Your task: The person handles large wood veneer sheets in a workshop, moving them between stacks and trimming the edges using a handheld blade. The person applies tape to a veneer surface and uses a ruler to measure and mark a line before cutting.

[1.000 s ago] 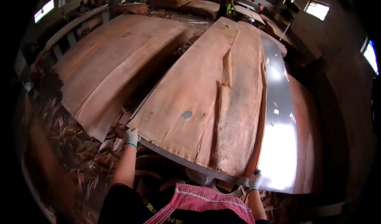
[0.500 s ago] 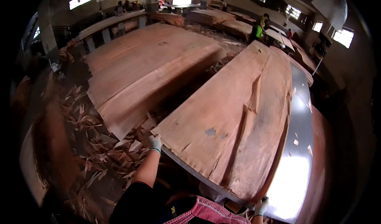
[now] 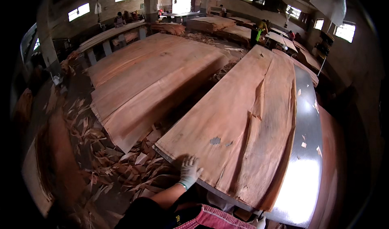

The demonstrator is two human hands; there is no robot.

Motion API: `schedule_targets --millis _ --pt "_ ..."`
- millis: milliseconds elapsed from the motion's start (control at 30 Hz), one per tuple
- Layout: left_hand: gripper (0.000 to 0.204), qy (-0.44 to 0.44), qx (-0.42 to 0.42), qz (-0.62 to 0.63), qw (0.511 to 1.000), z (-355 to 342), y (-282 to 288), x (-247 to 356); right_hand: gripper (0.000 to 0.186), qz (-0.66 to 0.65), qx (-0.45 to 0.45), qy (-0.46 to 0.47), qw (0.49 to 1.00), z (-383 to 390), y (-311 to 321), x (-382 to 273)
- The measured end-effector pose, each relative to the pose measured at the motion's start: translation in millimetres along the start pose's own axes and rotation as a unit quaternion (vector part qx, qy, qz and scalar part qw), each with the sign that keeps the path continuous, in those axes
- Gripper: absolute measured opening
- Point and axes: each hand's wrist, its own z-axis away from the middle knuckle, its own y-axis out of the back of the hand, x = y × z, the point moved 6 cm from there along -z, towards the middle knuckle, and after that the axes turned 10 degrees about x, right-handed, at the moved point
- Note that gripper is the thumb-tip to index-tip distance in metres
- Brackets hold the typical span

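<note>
Here, left hand (image 3: 190, 172) uncurled over veneer sheet (image 3: 227, 119), right hand (image 3: 260, 222) half-hidden, grip unclear

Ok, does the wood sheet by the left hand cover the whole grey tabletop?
No, a broad bare strip of the shiny grey tabletop shows along the right side of the wood sheet.
</note>
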Motion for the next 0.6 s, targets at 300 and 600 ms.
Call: schedule_targets --millis 300,600 --pt "0.065 -0.027 -0.032 -0.083 0.996 15.3 -42.4 7.3 0.025 0.021 -0.084 -0.058 0.995 81.0 2.2 63.1" --pt "0.062 -0.043 -0.029 -0.094 0.994 12.3 -43.6 16.4 0.019 -0.051 0.037 -0.046 0.997 61.8 36.0 -2.2"
